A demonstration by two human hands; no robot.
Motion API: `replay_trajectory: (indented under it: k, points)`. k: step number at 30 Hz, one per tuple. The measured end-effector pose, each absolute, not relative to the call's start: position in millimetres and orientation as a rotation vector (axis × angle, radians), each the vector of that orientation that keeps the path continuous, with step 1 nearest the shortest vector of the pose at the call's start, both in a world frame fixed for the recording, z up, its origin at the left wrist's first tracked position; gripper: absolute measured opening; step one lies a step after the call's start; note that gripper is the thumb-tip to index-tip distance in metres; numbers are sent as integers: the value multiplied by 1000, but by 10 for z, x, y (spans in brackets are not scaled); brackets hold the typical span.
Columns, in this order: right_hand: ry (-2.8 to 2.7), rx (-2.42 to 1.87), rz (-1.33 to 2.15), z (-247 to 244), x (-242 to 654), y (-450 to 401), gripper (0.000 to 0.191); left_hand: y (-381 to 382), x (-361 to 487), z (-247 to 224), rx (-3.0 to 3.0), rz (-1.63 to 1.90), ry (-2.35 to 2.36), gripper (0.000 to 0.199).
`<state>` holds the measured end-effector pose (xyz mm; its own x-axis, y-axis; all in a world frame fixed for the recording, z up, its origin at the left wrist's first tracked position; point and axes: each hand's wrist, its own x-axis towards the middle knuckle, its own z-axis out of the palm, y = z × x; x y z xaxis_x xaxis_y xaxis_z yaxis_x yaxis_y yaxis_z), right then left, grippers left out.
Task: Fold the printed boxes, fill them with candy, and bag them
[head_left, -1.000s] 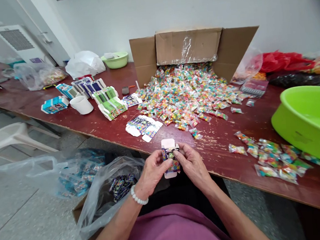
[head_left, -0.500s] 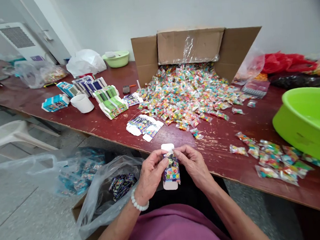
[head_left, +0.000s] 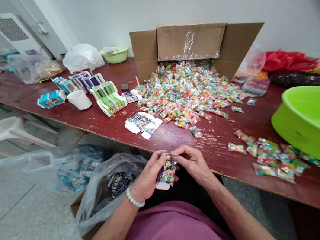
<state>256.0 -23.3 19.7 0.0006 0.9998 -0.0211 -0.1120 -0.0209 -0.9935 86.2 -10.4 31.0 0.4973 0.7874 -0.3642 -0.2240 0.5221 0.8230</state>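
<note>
A small dark printed candy box is held between my two hands over my lap, just off the table edge. My left hand, with a white bead bracelet on its wrist, grips the box along its left side. My right hand pinches the top end, where the flap is bent over. A white flap sticks out at the bottom. Flattened boxes of similar print lie on the table in front of my hands. Beyond them spreads a large heap of wrapped candies.
An opened carton stands behind the heap. On the right sits a green basin beside several loose candy packets. Green box stacks and a white cup stand left. A plastic-lined carton with dark packets is below left.
The box has tilted, its lower end swinging left. Its upright top flap is now folded over under my right fingers, and my left fingers wrap further around the side.
</note>
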Motion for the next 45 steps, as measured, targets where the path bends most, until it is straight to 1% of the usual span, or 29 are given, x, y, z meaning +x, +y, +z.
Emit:
replay_trajectory:
  k: [2, 6, 11, 16, 20, 24, 28, 32, 33, 36, 37, 39, 41, 45]
  points:
    - [-1212, -1128, 1249, 191, 2554, -257, 23, -118, 878, 284, 733, 601, 786, 56]
    - [-1406, -1119, 1178, 244, 2573, -261, 25, -118, 925, 223, 680, 603, 848, 66]
    - [-1272, -1124, 1397, 317, 2568, -181, 26, -99, 947, 184, 759, 623, 890, 74]
    - [-1140, -1089, 1519, 360, 2542, -139, 26, -92, 906, 141, 883, 605, 886, 78]
    - [-1175, -1083, 1470, 403, 2557, -167, 24, -91, 884, 162, 914, 600, 911, 79]
    - [-1413, -1057, 1331, 427, 2539, -247, 23, -95, 921, 183, 875, 618, 918, 80]
    - [-1600, -1133, 973, 341, 2460, -316, 14, -102, 978, 149, 789, 700, 943, 72]
    - [-1652, -1259, 904, 212, 2679, -140, 19, -132, 971, 103, 699, 721, 887, 50]
    - [-1580, -1369, 873, 185, 2808, -46, 23, -150, 959, 86, 671, 712, 862, 45]
    - [-1372, -1937, 437, 108, 3251, 280, 32, -239, 905, -15, 623, 680, 835, 37]
    - [-1316, -2037, 386, 80, 3376, 377, 34, -274, 880, -66, 625, 661, 848, 36]
    - [-1266, -2145, 364, 18, 3541, 516, 34, -329, 811, -181, 650, 623, 877, 36]
    - [-1266, -2162, 406, -41, 3584, 568, 29, -335, 700, -288, 705, 601, 906, 36]
    - [-1312, -2060, 520, -85, 3466, 483, 19, -163, 318, -387, 1052, 468, 1028, 37]
